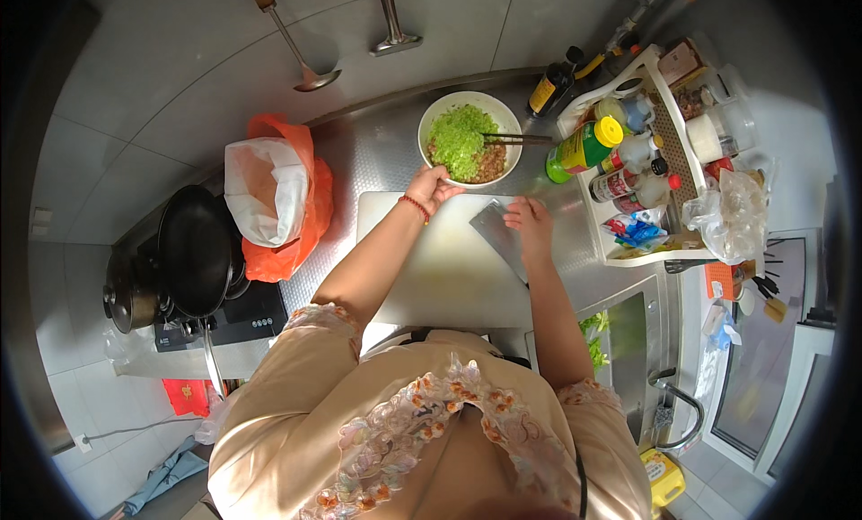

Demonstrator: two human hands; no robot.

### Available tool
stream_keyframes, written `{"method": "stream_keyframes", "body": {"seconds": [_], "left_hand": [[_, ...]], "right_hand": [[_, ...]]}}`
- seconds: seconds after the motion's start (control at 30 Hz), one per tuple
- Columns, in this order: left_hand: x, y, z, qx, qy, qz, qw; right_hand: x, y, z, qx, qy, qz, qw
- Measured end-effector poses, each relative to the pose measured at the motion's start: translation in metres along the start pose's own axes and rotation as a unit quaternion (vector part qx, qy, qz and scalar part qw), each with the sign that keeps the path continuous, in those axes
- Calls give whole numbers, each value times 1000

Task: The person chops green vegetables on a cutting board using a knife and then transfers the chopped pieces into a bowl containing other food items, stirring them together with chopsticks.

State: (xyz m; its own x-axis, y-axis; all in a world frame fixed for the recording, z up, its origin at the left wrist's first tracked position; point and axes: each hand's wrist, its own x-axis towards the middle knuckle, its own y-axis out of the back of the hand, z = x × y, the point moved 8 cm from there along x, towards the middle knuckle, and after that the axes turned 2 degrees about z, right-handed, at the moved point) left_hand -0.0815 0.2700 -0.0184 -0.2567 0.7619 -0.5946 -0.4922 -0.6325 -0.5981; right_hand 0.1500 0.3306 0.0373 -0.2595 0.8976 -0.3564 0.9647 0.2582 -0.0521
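My left hand (pixel 431 186) grips the near rim of a white bowl (pixel 425 149), with the thumb side at the edge and the other fingers below it. Finely chopped green vegetable (pixel 461 129) covers much of a brown minced filling (pixel 490 166) inside. A pair of dark chopsticks (pixel 528 139) leans out over the bowl's right side. My right hand (pixel 531 227) hovers with loosely bent fingers, nothing seen in it, over a cleaver blade (pixel 495 227). That cleaver lies slanted on the right part of a white cutting board (pixel 431 264); its handle is hidden by my right forearm.
Right of the bowl stand a green bottle with a yellow cap (pixel 579 149), a dark sauce bottle (pixel 555 82) and a white rack (pixel 599 240) of condiments. A red plastic bag (pixel 320 197) and a frying pan (pixel 195 250) are at left. The sink (pixel 630 358) is at lower right.
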Motion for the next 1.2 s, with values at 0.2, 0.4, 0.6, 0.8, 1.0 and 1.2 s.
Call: {"method": "stream_keyframes", "body": {"seconds": [0.2, 0.4, 0.6, 0.8, 1.0, 1.2], "left_hand": [[-113, 25, -14, -23, -14, 2, 1000], [-215, 72, -50, 10, 14, 52, 999], [-256, 108, -88, -13, 34, 79, 996], [-261, 116, -94, -7, 16, 63, 998], [-265, 118, -94, -14, 21, 23, 999], [-273, 112, -90, 1, 4, -9, 1000]], "right_hand": [[-56, -8, -57, -56, 162, 3, 985], [-122, -32, -62, -27, 155, -60, 986], [-162, -61, -45, -139, 198, -141, 960], [-165, -85, -22, -86, 121, -200, 969], [-169, -56, -74, -130, 194, -170, 957], [-170, -78, -60, -221, 180, -180, 942]]}}
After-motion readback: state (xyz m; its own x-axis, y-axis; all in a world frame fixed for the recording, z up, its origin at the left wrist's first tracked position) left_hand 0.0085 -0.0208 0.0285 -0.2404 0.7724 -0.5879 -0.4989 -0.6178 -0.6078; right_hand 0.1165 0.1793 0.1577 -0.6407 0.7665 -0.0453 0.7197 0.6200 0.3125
